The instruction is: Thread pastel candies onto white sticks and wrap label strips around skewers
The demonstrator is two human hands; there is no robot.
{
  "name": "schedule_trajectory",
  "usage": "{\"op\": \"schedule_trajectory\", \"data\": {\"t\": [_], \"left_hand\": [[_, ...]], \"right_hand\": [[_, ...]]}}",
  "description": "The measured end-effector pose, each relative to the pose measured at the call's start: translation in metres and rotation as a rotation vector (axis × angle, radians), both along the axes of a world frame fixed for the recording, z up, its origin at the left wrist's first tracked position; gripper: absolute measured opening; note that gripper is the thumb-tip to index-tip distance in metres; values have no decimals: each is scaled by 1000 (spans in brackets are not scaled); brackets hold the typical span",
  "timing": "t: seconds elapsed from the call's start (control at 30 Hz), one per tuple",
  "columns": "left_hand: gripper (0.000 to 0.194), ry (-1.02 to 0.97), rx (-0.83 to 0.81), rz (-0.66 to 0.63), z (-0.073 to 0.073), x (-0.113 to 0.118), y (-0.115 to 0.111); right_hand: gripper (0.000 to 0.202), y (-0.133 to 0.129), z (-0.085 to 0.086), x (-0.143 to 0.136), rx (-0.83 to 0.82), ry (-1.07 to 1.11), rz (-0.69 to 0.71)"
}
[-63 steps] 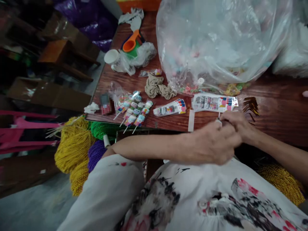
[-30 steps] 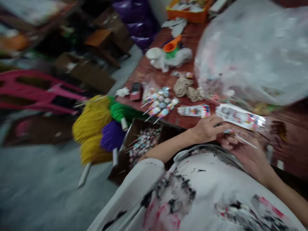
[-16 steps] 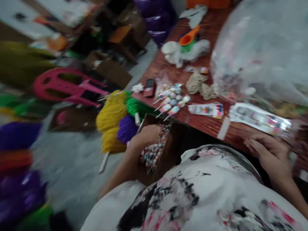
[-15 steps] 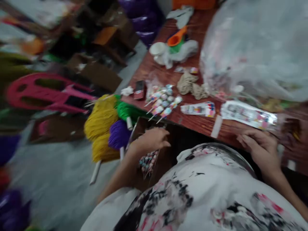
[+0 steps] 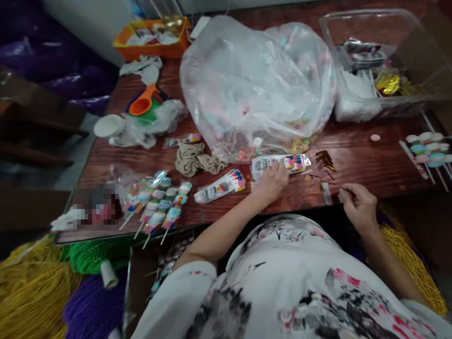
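And now the left hand [image 5: 271, 182] is down on the larger stack of printed packets [image 5: 263, 164], fingers bent over the near left end; whether they pinch a packet or simply rest there, I can't tell. Over to the right, the right hand [image 5: 359, 203] hovers by the near edge of the wooden table [image 5: 303, 197], half curled, thumb close to the forefinger, and any small thing between them is too blurred to make out. That stack lies just this side of the big clear bag [image 5: 254, 80], with the smaller fan of packets [image 5: 219, 187] to its left and the brown-gold ties [image 5: 325, 161] to its right. Onto the print: dark blocks of marks and bright red, blue and yellow patches at the right ends, but no word or brand is readable. Wrapped candy sticks [image 5: 173, 207] lie side by side at the near left, white stems over the edge. And what a switch from half a second ago! The left hand was down at the box [image 5: 141, 278] below the table's left side; it has come up to the packets, while the right hand is again by the near edge. The view has swung right too, bringing in the clear tub [image 5: 384, 101] at far right and more candy sticks [image 5: 432, 148] at the right.
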State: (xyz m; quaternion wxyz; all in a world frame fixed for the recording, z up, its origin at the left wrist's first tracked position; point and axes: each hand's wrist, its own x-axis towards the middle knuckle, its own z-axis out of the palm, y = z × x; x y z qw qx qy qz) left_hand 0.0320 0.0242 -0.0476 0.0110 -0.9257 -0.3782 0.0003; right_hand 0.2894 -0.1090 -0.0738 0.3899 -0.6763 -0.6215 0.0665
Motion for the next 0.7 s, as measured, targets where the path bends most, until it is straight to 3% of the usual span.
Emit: {"op": "schedule_trajectory", "data": {"t": [0.13,0.27,0.33,0.43,0.53,0.6,0.7], "left_hand": [[21,-129,46,24,-12,-14,9],[24,-258,95,105,-17,-17,11],[24,-303,78,137,-17,-17,8],[25,-362,23,180,-15,-16,2],[24,-486,-52,239,-14,-16,4],[23,-591,-90,281,-14,-17,9],[22,-635,-58,293,-15,-19,15]], "right_hand": [[11,24,-5,39,-30,-336,-141],[11,52,4,89,-62,-430,-375],[11,58,8,128,-63,-384,-552],[10,56,12,192,-66,-347,-922],[10,46,9,242,-42,-359,-1170],[18,37,2,261,-151,-327,-1231],[26,25,-12,272,-274,-330,-1162]]}}
